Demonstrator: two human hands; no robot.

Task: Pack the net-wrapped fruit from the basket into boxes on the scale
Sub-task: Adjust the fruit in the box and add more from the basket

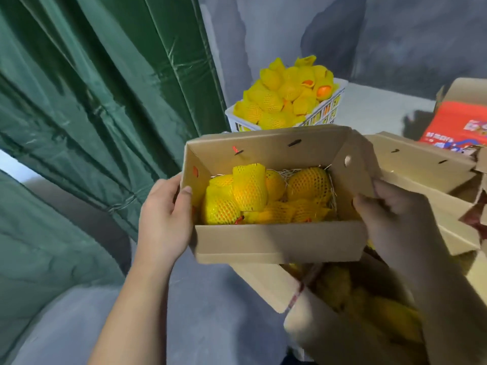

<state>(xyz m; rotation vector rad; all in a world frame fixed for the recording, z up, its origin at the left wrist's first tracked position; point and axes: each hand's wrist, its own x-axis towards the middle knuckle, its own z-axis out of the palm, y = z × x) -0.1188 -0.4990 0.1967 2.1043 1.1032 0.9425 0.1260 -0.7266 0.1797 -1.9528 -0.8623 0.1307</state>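
While both hands carry it in the air, the open cardboard box [276, 241] sits level between them, which looks like the way to keep its load from rolling: the left hand [164, 219] clamps the left end wall, thumb hooked over the rim and fingers underneath, and the right hand [390, 219] pinches the right end wall near its upper edge; so each grip is closed on the box, neither released. No scale is visible, so I cannot tell whether the box is coming off one or heading to one; my guess is that it is being shifted as a filled unit

Inside lie the net-wrapped fruit [247, 191], round orange bodies in yellow foam mesh sleeves, soft and springy-looking, the open weave showing orange through. One sleeve stands up with its cut end free. Pale shredded straw [292, 172] pads the floor of the box, likely as cushioning. Its walls are plain brown corrugated board, matt, with small slots and a round vent hole

Behind it, the white plastic slatted basket [329, 111] is heaped well above its rim with more sleeved fruit, so much remains to pack. Below the right forearm another brown carton [266, 285] holds dim yellow shapes. Further cartons [421, 164] stack at right, beside a red printed box [456, 125]. Glossy, creased green sheeting [92, 101] hangs at left
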